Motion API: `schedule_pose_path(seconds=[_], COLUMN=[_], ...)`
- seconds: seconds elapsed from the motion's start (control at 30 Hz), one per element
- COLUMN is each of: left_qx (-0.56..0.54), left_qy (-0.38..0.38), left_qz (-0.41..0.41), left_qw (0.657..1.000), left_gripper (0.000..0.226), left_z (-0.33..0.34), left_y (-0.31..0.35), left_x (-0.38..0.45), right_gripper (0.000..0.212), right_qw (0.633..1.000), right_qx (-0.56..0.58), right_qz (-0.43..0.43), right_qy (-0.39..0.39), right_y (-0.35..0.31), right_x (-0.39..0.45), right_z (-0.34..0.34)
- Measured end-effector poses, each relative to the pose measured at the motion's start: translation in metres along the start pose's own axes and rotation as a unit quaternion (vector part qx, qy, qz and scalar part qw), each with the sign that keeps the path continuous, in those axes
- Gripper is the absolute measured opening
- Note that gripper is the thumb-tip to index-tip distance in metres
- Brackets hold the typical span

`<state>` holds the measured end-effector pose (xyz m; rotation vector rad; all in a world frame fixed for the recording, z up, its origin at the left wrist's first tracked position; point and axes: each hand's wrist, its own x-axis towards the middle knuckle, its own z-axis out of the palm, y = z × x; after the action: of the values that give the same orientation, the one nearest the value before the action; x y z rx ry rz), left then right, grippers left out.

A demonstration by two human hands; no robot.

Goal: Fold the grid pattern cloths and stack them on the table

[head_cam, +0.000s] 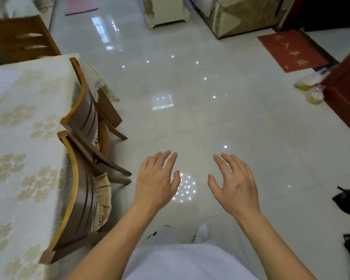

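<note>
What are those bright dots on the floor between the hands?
Head view: glare, ceiling lights mirrored in the glossy floor tiles; one cluster shows between the left hand and right hand. The wide lens bows the table and chairs.

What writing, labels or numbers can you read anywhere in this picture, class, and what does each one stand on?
Red doormat by the dark red door: gold characters, too blurred to read.
Tablecloth on the table: a floral pattern only, no text.
Wooden chairs, floor tiles, both hands: no text.
</note>
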<state>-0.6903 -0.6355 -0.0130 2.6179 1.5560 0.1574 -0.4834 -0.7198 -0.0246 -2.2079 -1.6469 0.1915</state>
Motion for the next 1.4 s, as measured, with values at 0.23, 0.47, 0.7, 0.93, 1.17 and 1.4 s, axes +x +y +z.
schedule_pose_path(seconds=[0.23, 0.47, 0.7, 0.93, 1.17, 1.4], left_qx=[-0.002, -0.014, -0.022, -0.017, -0.023, -0.024], left_qy=[0.012, 0.035, 0.056, 0.078, 0.062, 0.052], left_qz=[-0.075, -0.126, -0.166, -0.192, -0.217, -0.259], left_qw=[0.997, 0.991, 0.984, 0.978, 0.974, 0.964], left_gripper=[0.052, 0.050, 0.048, 0.046, 0.046, 0.045], left_z=[-0.002, 0.012, 0.017, 0.006, 0.007, 0.011], left_y=[-0.007, -0.050, -0.129, -0.209, -0.259, -0.298], left_x=[0.046, 0.104, 0.192, 0.268, 0.320, 0.386], right_gripper=[0.060, 0.056, 0.053, 0.053, 0.054, 0.055], right_qw=[0.997, 0.991, 0.981, 0.973, 0.965, 0.955], right_qx=[0.001, 0.000, -0.014, 0.002, -0.001, 0.013], right_qz=[-0.064, -0.123, -0.177, -0.217, -0.238, -0.271], right_qy=[-0.038, -0.054, -0.072, -0.083, -0.109, -0.124], right_y=[0.014, -0.015, -0.072, -0.137, -0.174, -0.195], right_x=[0.083, 0.176, 0.296, 0.396, 0.461, 0.552], right_z=[0.009, 0.038, 0.078, 0.111, 0.139, 0.172])
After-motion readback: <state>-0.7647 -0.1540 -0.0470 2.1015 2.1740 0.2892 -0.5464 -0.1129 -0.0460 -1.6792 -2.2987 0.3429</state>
